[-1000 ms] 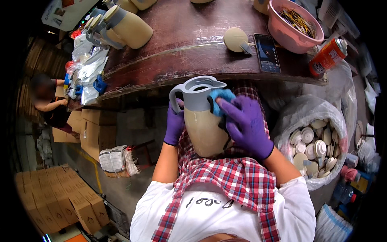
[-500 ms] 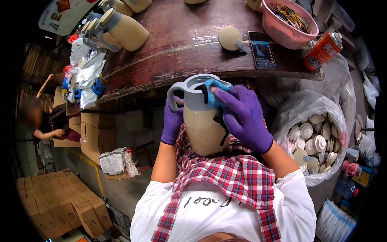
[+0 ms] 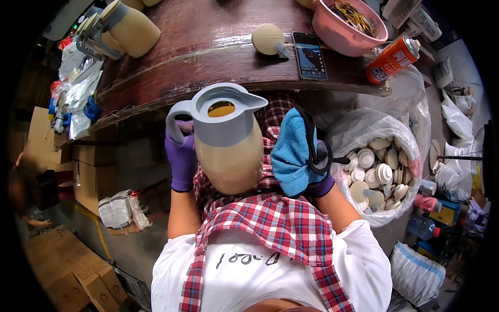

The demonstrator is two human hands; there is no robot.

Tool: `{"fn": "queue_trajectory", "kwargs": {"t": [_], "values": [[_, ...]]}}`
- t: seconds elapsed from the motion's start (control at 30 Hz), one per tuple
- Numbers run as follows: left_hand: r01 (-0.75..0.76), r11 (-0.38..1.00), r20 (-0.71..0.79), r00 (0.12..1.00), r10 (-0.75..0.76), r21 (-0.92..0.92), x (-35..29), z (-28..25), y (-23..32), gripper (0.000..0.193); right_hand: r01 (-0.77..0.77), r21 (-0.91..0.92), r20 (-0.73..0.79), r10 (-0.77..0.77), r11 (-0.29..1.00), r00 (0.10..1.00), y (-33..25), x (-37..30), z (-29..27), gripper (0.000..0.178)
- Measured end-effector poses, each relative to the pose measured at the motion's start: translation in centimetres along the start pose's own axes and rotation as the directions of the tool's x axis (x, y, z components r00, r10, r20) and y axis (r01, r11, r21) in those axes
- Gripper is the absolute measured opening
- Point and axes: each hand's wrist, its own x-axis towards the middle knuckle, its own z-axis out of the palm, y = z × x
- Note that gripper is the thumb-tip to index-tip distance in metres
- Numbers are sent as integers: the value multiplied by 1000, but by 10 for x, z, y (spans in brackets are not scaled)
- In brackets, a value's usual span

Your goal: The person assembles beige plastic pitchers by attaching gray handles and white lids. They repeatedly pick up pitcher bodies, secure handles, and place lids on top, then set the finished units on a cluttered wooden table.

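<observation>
A beige jug (image 3: pixel 228 156) with a grey collar, spout and handle stands upright over my lap, its top open with no lid on. My left hand (image 3: pixel 182 158), in a purple glove, grips the jug by its grey handle. My right hand (image 3: pixel 314 171), also purple-gloved, is mostly hidden under a blue cloth (image 3: pixel 291 153) with a black strap, which it holds just right of the jug's body, barely apart from it.
A dark wooden table (image 3: pixel 208 47) curves ahead, bearing another beige jug (image 3: pixel 125 31), a round beige lid (image 3: pixel 267 39), a phone (image 3: pixel 310 55), a pink bowl (image 3: pixel 348 31) and an orange spray can (image 3: pixel 392 57). A bag of white lids (image 3: pixel 377 174) sits at right. Cardboard boxes (image 3: pixel 57 270) lie lower left.
My right hand with the blue cloth has come off the jug's rim and moved to its right side. The jug has been brought slightly lower and closer to me.
</observation>
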Motion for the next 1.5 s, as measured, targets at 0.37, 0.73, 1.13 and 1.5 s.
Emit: {"fn": "queue_trajectory", "kwargs": {"t": [0.37,0.73,1.13,1.5], "values": [[-61,988,-89,995,49,-141,11,-21,-15,9,16,-248,-228,-75,969,971,-17,-8,8,52],[-59,998,-13,998,59,11,-2,-22,-33,11,336,-734,567,-261,-590,782,10,48,46,44],[23,996,-45,999,-27,-83,-2,-33,-53,12,316,-684,542,-168,-658,824,34,55,39,48],[90,996,-20,996,-90,-3,-7,-41,-46,9,127,-789,408,-359,-601,839,-13,80,42,60]]}}
